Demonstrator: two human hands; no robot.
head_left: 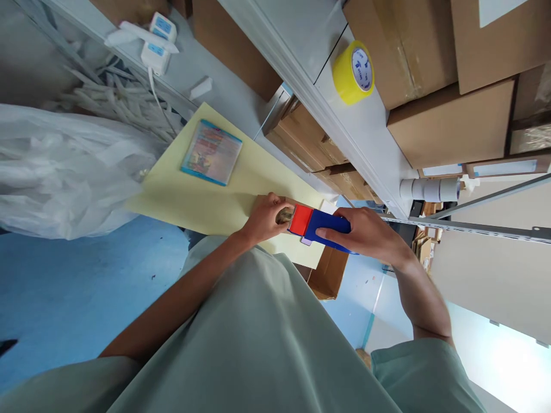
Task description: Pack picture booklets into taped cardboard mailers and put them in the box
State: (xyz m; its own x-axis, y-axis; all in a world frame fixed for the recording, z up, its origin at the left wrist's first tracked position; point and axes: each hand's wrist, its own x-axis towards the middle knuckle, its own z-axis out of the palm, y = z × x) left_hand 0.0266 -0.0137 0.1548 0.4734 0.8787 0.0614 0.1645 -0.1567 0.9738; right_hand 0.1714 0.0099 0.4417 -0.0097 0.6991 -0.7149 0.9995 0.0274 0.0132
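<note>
My right hand point(359, 229) is wrapped round a blue and red tape dispenser point(325, 223), its thumb lying across the blue body. The dispenser's red end points toward my left hand point(264, 219). The fingers and thumb of that hand curve round a small brown cardboard box point(297, 202), which is mostly covered by the hand and dispenser. A dark, shiny patch shows between the left fingertips; I cannot tell what it is. Under both hands lies a pale yellow board point(206, 203). Farther left on it rests a flat case with blue edges point(213, 152).
A yellow tape roll point(353, 71) stands on the grey shelf point(301, 40), near stacked cardboard boxes point(413, 51). White rolls point(430, 190) line the shelf's end. A power strip point(159, 43) lies at upper left, above a white plastic bag point(64, 172). An opened carton point(329, 272) sits below the board.
</note>
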